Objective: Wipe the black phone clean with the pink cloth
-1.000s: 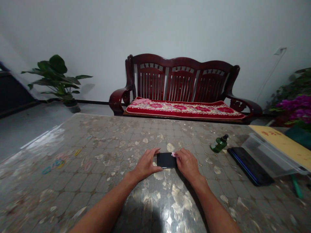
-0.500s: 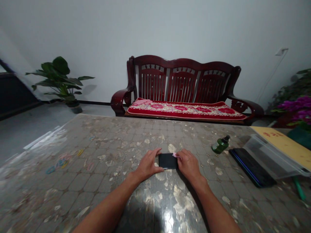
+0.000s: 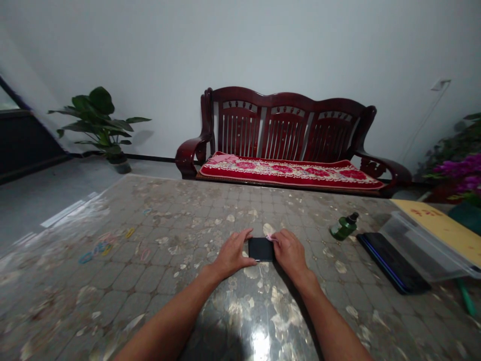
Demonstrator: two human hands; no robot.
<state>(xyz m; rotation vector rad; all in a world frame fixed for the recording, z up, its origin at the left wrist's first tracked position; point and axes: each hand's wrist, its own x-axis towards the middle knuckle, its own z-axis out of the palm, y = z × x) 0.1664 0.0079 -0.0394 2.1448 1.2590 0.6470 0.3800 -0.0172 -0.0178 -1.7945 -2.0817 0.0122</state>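
A small black phone (image 3: 261,248) lies flat on the patterned table (image 3: 169,281) in front of me. My left hand (image 3: 232,254) clasps its left end between thumb and curled fingers. My right hand (image 3: 289,253) covers the phone's right end, fingers closed, and pinches a small pink piece (image 3: 270,237) against the phone's top right corner.
A green bottle (image 3: 343,226) lies on its side to the right, beside a long dark tablet (image 3: 393,262) and a clear plastic box (image 3: 424,245) with a yellow sheet. Coloured rubber bands (image 3: 101,246) lie at the left. A red wooden bench (image 3: 285,145) stands behind the table.
Both hands stay on the phone; the right hand has crept slightly left over it. The camera has tilted a little, shifting the whole scene.
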